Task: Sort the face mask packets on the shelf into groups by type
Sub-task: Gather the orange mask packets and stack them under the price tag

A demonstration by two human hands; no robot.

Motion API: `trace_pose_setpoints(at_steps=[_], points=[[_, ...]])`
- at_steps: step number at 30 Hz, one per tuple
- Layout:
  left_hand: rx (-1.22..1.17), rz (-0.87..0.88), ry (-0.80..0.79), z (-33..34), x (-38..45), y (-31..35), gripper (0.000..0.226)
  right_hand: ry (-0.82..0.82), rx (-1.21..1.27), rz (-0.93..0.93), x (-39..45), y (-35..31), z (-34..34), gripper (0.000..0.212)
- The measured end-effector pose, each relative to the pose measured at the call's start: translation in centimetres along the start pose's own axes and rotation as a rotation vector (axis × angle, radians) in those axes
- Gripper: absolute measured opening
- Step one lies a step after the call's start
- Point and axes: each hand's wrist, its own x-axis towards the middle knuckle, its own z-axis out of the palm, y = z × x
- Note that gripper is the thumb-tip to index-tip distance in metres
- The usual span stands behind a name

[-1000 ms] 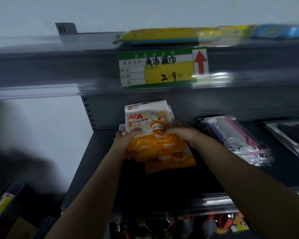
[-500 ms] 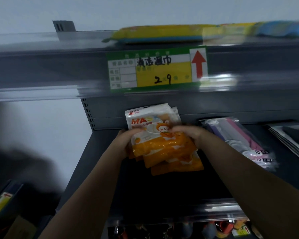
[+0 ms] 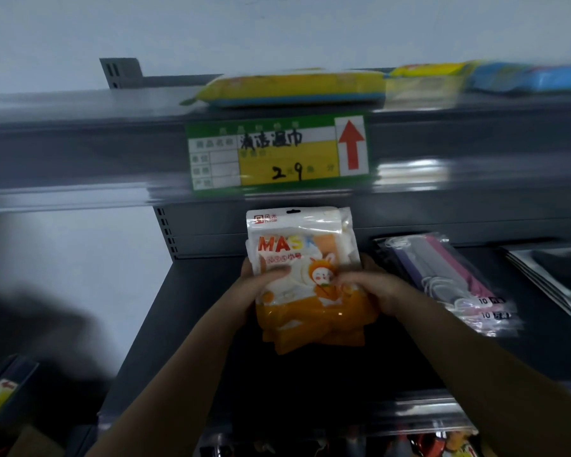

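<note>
Here, item one: a stack of orange-and-white mask packets [image 3: 310,285], held at the left end of the dark shelf [image 3: 185,308] with the left hand [image 3: 261,288] gripping its left edge and the right hand [image 3: 370,288] its right edge, thumbs across the front. Over the last second the fanned packets had been squared into a tighter, more upright bundle (lower edges not quite flush), suggesting this group was nearly consolidated. Right of it lay the clear pink-and-grey mask packets [image 3: 455,285], and at far right the dark flat packets [image 3: 554,275], each group apart.
</note>
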Motion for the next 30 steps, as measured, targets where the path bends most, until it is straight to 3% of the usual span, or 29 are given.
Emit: trace_pose_setpoints(at_steps=[3,10,14,18,23,27,30], points=[[-0.03,0.06,-0.032,0.4,-0.8,-0.4,0.062,0.036,0.044,-0.152,-1.0,1.8,0.2,0.091],[0.019,0.095,-0.047,0.7,-1.5,-0.9,0.088,-0.062,0.042,-0.344,-3.2,3.3,0.5,0.135],[-0.094,-0.009,-0.031,1.2,-1.4,-0.8,0.081,-0.073,0.041,-0.5,-4.0,3.6,0.8,0.12],[-0.191,-0.101,-0.025,1.5,-1.5,-1.2,0.08,-0.099,0.038,-0.537,-5.0,3.2,0.5,0.127],[-0.204,-0.126,-0.08,1.6,-2.2,-0.9,0.077,-0.134,0.01,-0.574,-5.7,3.8,-0.1,0.117],[-0.157,-0.053,-0.136,1.7,-2.5,-0.9,0.082,-0.124,-0.007,-0.549,-6.2,3.8,-0.8,0.119],[-0.085,0.084,-0.092,2.1,-2.6,-0.9,0.089,-0.115,-0.05,-0.565,-6.3,3.7,-1.1,0.11]])
